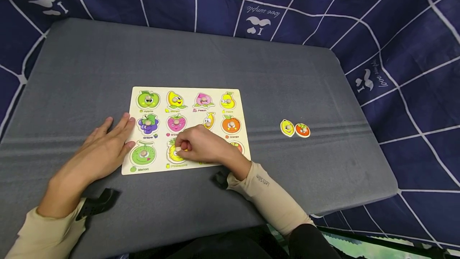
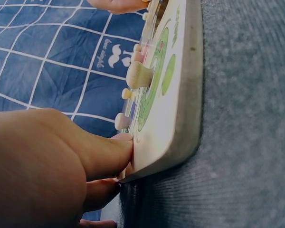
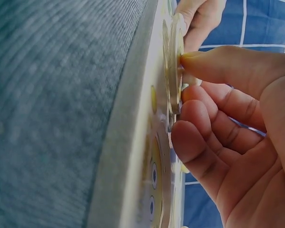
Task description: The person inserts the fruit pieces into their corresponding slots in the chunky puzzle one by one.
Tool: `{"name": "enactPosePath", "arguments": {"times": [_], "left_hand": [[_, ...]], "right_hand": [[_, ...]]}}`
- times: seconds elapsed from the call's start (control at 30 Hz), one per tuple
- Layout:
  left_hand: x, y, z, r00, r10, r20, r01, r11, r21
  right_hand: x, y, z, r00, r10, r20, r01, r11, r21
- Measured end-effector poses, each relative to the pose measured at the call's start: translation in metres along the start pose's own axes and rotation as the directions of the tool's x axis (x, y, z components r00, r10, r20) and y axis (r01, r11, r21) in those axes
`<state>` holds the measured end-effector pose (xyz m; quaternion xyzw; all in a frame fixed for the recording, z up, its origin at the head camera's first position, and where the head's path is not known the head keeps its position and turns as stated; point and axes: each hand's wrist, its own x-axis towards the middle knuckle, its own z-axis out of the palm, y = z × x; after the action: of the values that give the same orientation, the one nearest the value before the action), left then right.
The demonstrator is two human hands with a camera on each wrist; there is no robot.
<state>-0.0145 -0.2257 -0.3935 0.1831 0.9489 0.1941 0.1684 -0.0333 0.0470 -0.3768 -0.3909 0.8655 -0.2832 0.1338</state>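
Observation:
A pale wooden fruit puzzle board lies on the grey table. My right hand is over its lower middle and pinches the knob of the pineapple piece. In the right wrist view the pineapple piece sits at the board's face, seen edge-on; whether it is fully seated I cannot tell. My left hand rests at the board's left edge with fingers extended, its thumb touching the edge near the melon piece. The banana piece is partly hidden behind my right hand.
Other knobbed fruit pieces, such as the apple and orange, sit in the board. To its right on the table lie a loose lemon piece and a red-orange piece. A blue checked cloth hangs around the table.

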Motion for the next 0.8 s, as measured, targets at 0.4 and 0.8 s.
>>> {"name": "enactPosePath", "arguments": {"times": [0.4, 0.8], "left_hand": [[0.0004, 0.0003, -0.0002, 1.000, -0.001, 0.008, 0.001, 1.000, 0.013], [0.0011, 0.0000, 0.0003, 1.000, -0.002, 0.007, 0.002, 1.000, 0.009]], "right_hand": [[0.0019, -0.0003, 0.0020, 0.999, 0.050, 0.005, -0.050, 0.999, 0.017], [0.0026, -0.0036, 0.0037, 0.998, 0.062, -0.005, -0.062, 0.998, 0.003]]}}
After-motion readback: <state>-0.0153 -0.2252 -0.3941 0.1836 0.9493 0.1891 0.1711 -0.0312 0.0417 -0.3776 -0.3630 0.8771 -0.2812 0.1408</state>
